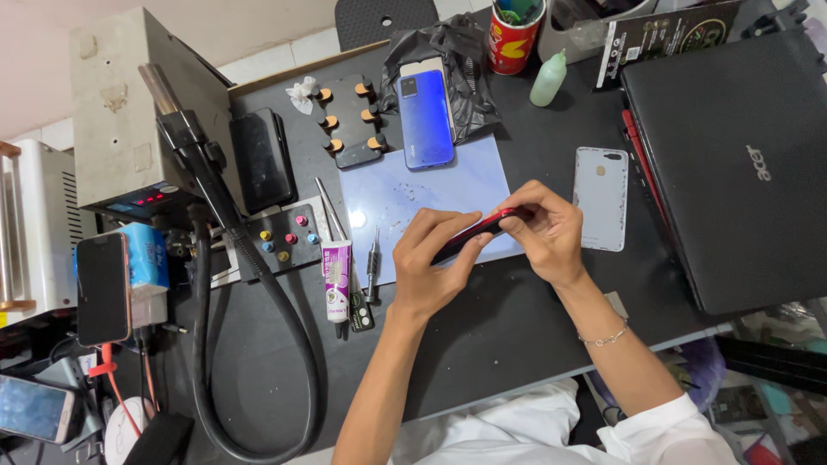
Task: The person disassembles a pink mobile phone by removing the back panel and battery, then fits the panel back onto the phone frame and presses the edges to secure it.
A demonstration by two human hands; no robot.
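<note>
**Red phone held edge-on between two hands**

Here, a slim red-edged smartphone is raised just above the pale blue rectangular work mat, tilted so one long edge faces up. The left hand closes around its lower end, thumb and fingers pinching the sides, apparently to steady it. The right hand grips the upper end, fingertips curled over the rim as if pressing or feeling along the seam. Holding it over the mat would keep any small parts on a soft, bright surface, where a few tiny specks already lie.

Just left of the hands, on the dark tabletop, lie a white-and-pink tube of adhesive, a thin metal screwdriver and slim tweezers, all within easy reach. Above the mat rests a glossy blue smartphone, face down on crumpled black plastic. To the right lies a white phone back cover, beside a closed black laptop. Farther left, a grey hot-air station box stands with its black hose looping across the tabletop. A green squeeze bottle and a red cup stand at the far edge.
</note>
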